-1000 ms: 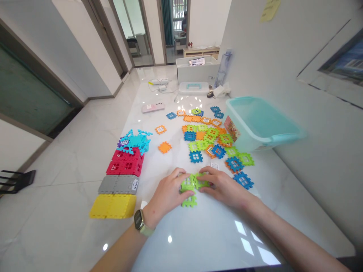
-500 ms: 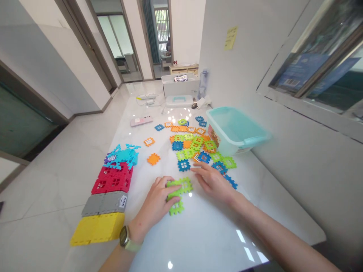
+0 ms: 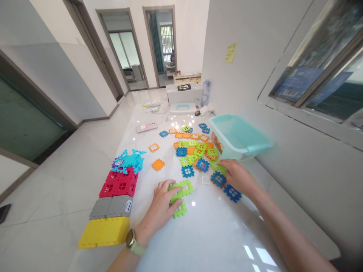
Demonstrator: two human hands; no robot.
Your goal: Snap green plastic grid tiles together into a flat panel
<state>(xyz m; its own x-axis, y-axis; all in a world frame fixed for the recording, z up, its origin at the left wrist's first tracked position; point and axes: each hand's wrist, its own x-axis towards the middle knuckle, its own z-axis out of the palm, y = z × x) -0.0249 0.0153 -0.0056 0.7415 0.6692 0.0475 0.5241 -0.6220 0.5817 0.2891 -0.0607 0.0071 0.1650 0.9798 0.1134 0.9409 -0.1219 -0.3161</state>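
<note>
My left hand [image 3: 163, 204] lies over a group of joined lime-green puzzle tiles [image 3: 187, 187], holding them on the table with thumb and fingers. Some of their surface is hidden under the fingers. My right hand [image 3: 236, 174] is at the right side of the loose tiles, its fingertips closed on a lime-green tile [image 3: 217, 166] that the hand partly covers. Just below it lie a teal-blue window tile [image 3: 218, 179] and a dark blue window tile [image 3: 232, 193]. A small white window piece [image 3: 205, 179] sits between my two hands.
Loose orange, blue and green tiles [image 3: 187, 171] spread over the mid-table. A turquoise tub [image 3: 241, 136] stands against the wall. Stacked yellow [image 3: 103, 232], grey [image 3: 109, 207], red [image 3: 120, 183] and cyan [image 3: 132, 162] pieces line the left edge. A pink case [image 3: 146, 127] lies farther back.
My right hand has moved right, from beside the blue window tile to a green tile near the tub. The white window piece now shows. My left hand stays on its green tiles.
</note>
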